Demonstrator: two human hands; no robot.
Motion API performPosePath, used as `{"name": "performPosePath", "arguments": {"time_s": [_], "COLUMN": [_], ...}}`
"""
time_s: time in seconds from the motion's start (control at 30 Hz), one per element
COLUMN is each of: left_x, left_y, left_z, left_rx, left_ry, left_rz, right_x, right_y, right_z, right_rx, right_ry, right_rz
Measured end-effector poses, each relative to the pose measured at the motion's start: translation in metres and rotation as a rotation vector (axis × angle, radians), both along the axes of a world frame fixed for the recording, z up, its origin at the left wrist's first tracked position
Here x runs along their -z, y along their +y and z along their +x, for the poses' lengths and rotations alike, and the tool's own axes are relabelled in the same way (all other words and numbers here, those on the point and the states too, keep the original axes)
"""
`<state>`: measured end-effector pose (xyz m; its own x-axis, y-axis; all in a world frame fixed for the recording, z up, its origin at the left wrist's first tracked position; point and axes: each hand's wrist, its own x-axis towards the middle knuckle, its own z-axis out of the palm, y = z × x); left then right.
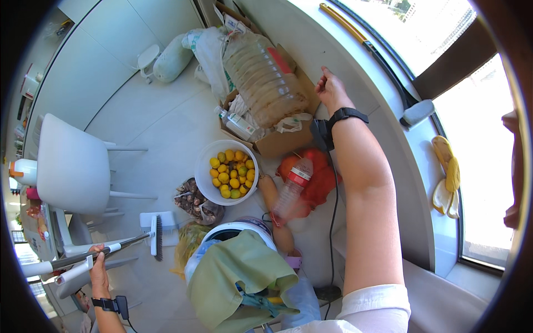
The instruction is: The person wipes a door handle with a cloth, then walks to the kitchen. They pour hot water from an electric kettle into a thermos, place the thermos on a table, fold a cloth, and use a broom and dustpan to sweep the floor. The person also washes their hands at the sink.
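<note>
At the lower left, my left hand [98, 263] grips the handle of a broom [156, 238], whose bristles are beside a white dustpan [168, 222] on the floor. My right hand [331, 87] is raised at the upper right, fingers curled, beside the low wall; whether it holds anything small I cannot tell. Left of that hand, a large ribbed clear plastic jug [262, 79] lies in a cardboard box [283, 140]. Below the box are an empty plastic bottle [293, 183] on a red mesh bag [320, 183] and a white bucket of yellow fruit [200, 177].
A white chair [70, 164] stands at the left. Near my body, green cloth [245, 274] drapes over a bin [266, 231]. A bag of bulbs [198, 204] sits by the fruit bucket. A black cable [332, 233] hangs at my right; banana peel [447, 166] lies on the windowsill.
</note>
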<state>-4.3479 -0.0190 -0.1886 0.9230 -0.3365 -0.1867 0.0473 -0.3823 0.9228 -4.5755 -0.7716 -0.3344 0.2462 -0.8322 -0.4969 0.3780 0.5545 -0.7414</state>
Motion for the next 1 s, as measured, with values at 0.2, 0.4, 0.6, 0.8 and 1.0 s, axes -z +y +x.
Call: {"name": "performPosePath", "arguments": {"time_s": [0.2,0.4,0.6,0.8,1.0], "left_x": [0.001,0.003,0.005,0.005,0.004], "left_y": [-0.019,-0.033,-0.039,-0.036,-0.038], "left_z": [0.002,-0.002,-0.009,-0.014,-0.019], "left_rx": [-0.005,-0.029,-0.045,0.003,-0.036], "left_ry": [0.018,-0.009,-0.010,-0.007,-0.021], "left_rz": [0.006,0.022,0.016,0.059,0.091], "right_x": [0.029,0.042,0.038,0.037,0.041], "right_y": [-0.052,-0.079,-0.086,-0.084,-0.073], "right_z": [0.028,0.038,0.044,0.049,0.022], "right_rx": [0.110,0.115,0.120,0.202,0.064], "right_ry": [-0.198,-0.363,-0.425,-0.426,-0.556], "right_rz": [0.116,0.158,0.138,0.143,0.145]}}
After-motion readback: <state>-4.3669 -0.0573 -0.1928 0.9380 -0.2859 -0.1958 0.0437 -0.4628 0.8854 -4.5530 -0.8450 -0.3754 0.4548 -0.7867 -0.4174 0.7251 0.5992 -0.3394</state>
